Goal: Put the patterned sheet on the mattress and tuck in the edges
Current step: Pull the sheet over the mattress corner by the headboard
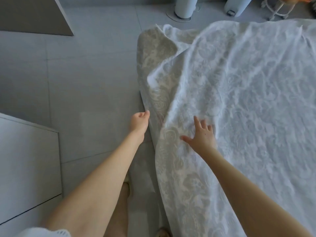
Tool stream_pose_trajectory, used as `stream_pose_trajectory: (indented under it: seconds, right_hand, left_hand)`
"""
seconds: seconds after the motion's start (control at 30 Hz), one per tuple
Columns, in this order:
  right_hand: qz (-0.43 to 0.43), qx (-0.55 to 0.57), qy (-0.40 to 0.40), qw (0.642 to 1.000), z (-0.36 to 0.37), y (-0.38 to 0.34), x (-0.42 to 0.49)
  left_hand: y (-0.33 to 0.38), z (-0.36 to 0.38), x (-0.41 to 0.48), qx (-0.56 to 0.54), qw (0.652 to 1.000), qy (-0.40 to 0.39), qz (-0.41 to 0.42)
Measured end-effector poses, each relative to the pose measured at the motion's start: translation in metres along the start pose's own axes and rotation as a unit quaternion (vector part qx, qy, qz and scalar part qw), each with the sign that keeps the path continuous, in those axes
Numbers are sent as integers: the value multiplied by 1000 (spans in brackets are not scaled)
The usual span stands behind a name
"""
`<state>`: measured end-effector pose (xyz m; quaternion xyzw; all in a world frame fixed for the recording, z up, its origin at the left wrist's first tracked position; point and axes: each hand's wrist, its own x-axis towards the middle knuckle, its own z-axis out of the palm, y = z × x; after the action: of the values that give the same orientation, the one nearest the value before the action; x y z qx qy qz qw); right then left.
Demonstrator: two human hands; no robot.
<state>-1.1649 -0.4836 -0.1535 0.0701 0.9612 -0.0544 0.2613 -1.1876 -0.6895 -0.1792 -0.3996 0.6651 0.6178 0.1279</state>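
Floor: pale grey tiles [94, 74] fill the left half of the view, running alongside the bed.
Sleeve: a white sleeve [44, 232] with a scalloped edge sits in the bottom left corner, nearest the camera. The bare left forearm runs up and to the right from it.
Leg: a bare leg [122, 202] shows low down, between that forearm and the hanging cloth.
Cabinet: a white flat-fronted unit [25, 159] stands on the floor at the left edge, well apart from the bed.
Left hand: the left hand [139, 121] is out over the floor just beside the bed, fingers curled. Thumb and fingertips pinch the loose hanging edge of the cloth.
Right hand: the right hand [201, 134] lies palm down on top of the cloth near the bed's left side. Its fingers are straight and spread, gripping nothing.
Patterned sheet: the patterned sheet [248, 100] is white with a pale damask print and spreads over the mattress, which is hidden under it. It is wrinkled near the hands, and its left side drapes down toward the floor, untucked.
Turned corner: at the far left the corner [157, 48] is folded back on itself, showing a beige side.
Background: beyond the bed stand two white cylindrical bodies [183, 7] [237, 6] and a white wire-legged stand [277, 9] — what they are I cannot tell. A grey panel [34, 14] fills the top left corner.
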Motion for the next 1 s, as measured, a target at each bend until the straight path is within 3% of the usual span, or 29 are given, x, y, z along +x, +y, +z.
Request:
stream_pose_trajectory:
  seconds: [0.1, 0.17, 0.3, 0.4, 0.5, 0.6, 0.7, 0.8, 1.0]
  right_hand:
    - [39, -9, -114, 993, 5, -4, 42]
    - [52, -33, -145, 988, 5, -7, 55]
    - [106, -23, -174, 979, 6, -16, 57]
    - [110, -26, -190, 975, 5, -17, 53]
    - [107, -12, -198, 974, -3, -18, 49]
    - [118, 3, -230, 966, -16, -19, 46]
    - [95, -56, -264, 958, -44, -28, 53]
    - [102, -31, -194, 975, -86, -47, 79]
    - [32, 74, 81, 993, -179, -130, 175]
  left_hand:
    - [31, 22, 41, 3, 995, -94, -45]
    - [40, 32, 60, 40, 992, -107, -50]
    - [59, 18, 72, 234, 969, -38, 73]
    - [97, -13, 38, 219, 957, -15, 188]
    - [116, -35, 18, 226, 936, -52, 264]
    - [119, -44, 51, 258, 951, -42, 167]
    - [140, -50, 92, 241, 963, -9, 116]
    - [168, -47, 133, 236, 966, 13, 101]
    - [228, -10, 224, 219, 973, 4, 69]
